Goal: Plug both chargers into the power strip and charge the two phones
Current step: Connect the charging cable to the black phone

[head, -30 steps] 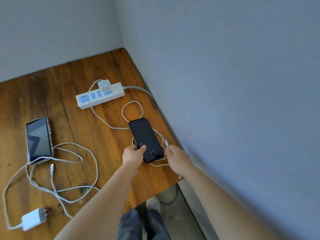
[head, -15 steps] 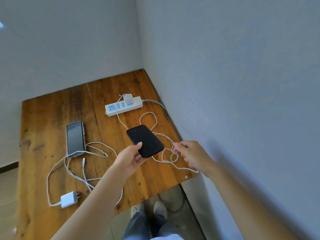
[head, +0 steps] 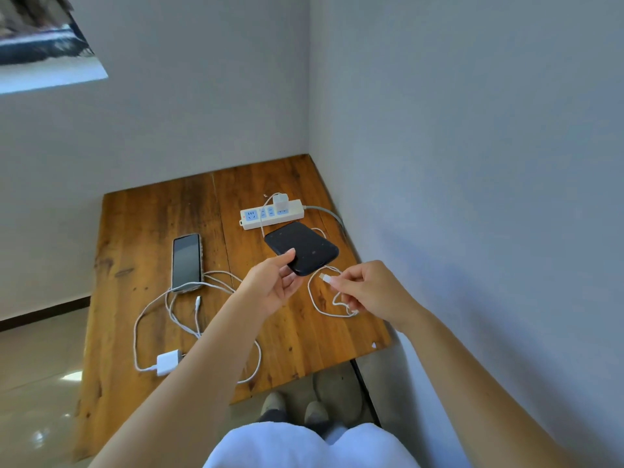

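Lying apart: second phone [head: 186, 261], unplugged charger [head: 167, 362], loose cable [head: 202, 298]

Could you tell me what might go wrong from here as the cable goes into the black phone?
The left hand pinches the black phone only by one corner in the air, so pushing the plug in could make it slip. The cable loops below the right hand and may snag, tugging the charger in the strip.
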{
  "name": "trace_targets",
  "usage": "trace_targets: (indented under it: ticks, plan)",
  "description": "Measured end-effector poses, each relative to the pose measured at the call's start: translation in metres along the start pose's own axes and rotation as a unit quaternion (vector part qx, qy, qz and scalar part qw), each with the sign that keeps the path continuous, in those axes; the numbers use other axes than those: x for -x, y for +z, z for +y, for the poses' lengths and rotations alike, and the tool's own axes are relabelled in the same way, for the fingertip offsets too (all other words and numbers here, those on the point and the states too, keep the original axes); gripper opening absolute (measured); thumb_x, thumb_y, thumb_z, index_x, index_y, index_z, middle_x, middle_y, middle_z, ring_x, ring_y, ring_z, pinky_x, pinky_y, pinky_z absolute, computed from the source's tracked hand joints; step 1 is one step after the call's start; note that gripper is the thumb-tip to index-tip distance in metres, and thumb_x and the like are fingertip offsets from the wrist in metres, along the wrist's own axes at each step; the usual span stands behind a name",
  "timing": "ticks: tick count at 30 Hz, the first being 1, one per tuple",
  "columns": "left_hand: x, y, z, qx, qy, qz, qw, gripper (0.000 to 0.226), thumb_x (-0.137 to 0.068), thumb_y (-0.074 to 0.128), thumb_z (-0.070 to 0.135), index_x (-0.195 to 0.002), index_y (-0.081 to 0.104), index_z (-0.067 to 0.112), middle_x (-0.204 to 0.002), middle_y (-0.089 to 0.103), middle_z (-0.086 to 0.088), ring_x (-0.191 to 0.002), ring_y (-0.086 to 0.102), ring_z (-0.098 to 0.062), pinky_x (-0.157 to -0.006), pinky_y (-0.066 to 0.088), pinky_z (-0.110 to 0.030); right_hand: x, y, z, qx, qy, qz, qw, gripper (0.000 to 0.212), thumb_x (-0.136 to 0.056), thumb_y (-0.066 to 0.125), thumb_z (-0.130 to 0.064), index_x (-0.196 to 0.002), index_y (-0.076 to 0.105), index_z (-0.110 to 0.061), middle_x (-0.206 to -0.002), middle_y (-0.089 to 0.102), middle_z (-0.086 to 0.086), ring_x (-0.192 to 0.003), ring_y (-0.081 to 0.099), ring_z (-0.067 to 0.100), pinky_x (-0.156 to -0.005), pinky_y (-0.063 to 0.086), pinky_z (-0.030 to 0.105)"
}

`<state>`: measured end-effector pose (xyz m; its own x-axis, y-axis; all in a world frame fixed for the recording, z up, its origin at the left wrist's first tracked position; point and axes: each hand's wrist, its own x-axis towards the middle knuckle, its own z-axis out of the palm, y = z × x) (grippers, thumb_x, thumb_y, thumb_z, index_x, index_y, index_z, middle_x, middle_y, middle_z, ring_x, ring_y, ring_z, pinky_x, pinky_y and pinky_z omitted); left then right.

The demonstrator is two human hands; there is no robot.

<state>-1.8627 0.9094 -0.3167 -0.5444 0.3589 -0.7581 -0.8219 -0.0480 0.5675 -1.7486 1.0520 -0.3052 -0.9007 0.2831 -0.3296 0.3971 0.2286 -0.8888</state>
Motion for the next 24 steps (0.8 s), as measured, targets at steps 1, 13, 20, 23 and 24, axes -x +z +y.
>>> trace_targets:
  ticks: [1, 13, 20, 23, 24]
  plan:
    - [0.0, 0.0, -0.001, -0.006, -0.001, 0.002, 1.0, 0.036, -0.091, 0.062, 0.02, -0.124, 0.052, 0.01, -0.111, 0.072, -0.016, -0.074, 0.069, -0.018, -0.049, 0.054, -0.018, 0.0, 0.001, 0.003, -0.011, 0.005, 0.005, 1.0, 0.019, -0.089, 0.062, -0.025, -0.074, 0.072, -0.017, -0.057, 0.063, -0.006, -0.05, 0.058, 0.003, -0.051, 0.046, 0.013]
    - [0.008, -0.013, 0.028, -0.023, 0.012, 0.012, 1.0, 0.035, -0.092, 0.061, 0.02, -0.124, 0.05, 0.009, -0.11, 0.069, -0.017, -0.069, 0.062, -0.017, -0.049, 0.05, -0.017, -0.019, 0.025, -0.02, -0.012, -0.003, 0.081, 0.997, 0.026, -0.09, 0.06, -0.027, -0.069, 0.071, -0.015, -0.05, 0.056, -0.003, -0.042, 0.051, 0.004, -0.047, 0.043, 0.017]
    - [0.009, -0.011, 0.021, -0.036, 0.039, 0.031, 0.998, 0.018, -0.092, 0.062, 0.018, -0.106, 0.054, 0.013, -0.112, 0.07, -0.016, -0.076, 0.07, -0.021, -0.049, 0.054, -0.018, -0.019, 0.035, -0.013, 0.006, -0.001, 0.112, 0.994, 0.028, -0.09, 0.06, -0.029, -0.064, 0.067, -0.019, -0.047, 0.056, -0.007, -0.042, 0.054, 0.004, -0.047, 0.045, 0.016]
    - [0.011, -0.011, 0.023, -0.04, 0.048, 0.037, 0.997, 0.019, -0.092, 0.061, 0.016, -0.109, 0.054, 0.014, -0.113, 0.07, -0.016, -0.084, 0.072, -0.023, -0.048, 0.055, -0.019, -0.021, 0.041, -0.013, 0.025, -0.003, 0.128, 0.991, 0.029, -0.09, 0.06, -0.03, -0.063, 0.065, -0.02, -0.049, 0.056, -0.008, -0.044, 0.056, 0.002, -0.048, 0.045, 0.015]
    - [0.01, -0.012, 0.024, -0.039, 0.047, 0.04, 0.997, 0.022, -0.092, 0.061, 0.016, -0.113, 0.053, 0.013, -0.113, 0.07, -0.015, -0.084, 0.072, -0.023, -0.047, 0.055, -0.02, -0.022, 0.042, -0.013, 0.026, -0.004, 0.13, 0.991, 0.029, -0.089, 0.06, -0.03, -0.063, 0.065, -0.02, -0.05, 0.057, -0.007, -0.044, 0.057, 0.002, -0.049, 0.045, 0.017]
